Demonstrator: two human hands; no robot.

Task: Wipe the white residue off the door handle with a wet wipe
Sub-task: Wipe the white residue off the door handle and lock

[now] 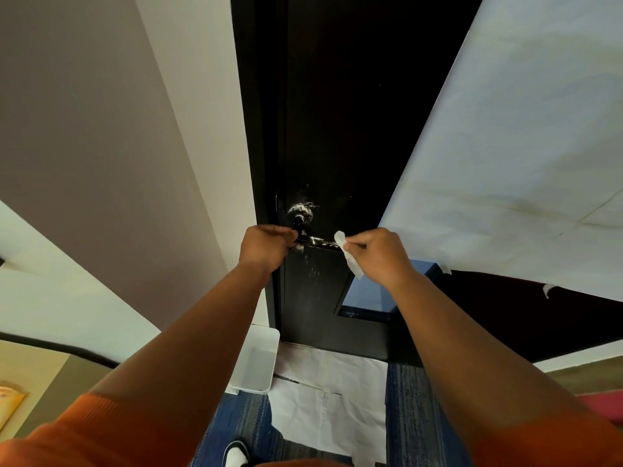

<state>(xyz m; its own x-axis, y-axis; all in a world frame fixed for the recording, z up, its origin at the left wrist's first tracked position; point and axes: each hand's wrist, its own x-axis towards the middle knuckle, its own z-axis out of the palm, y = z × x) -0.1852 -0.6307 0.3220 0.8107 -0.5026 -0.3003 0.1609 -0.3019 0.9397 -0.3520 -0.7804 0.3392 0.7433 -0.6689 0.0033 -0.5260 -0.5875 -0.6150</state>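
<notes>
While the left hand (266,242) is closed around the pivot end of the door handle (315,240), the right hand (377,252) pinches the wet wipe (349,256) at the lever's free end, wipe touching or just short of it, can't tell. Lever's long axis runs roughly level, left to right between the hands, white residue (320,242) still streaked along it and on the round plate (300,212) above. Right hand nearer the dirty stretch, so the wipe likely goes leftward along the lever.
</notes>
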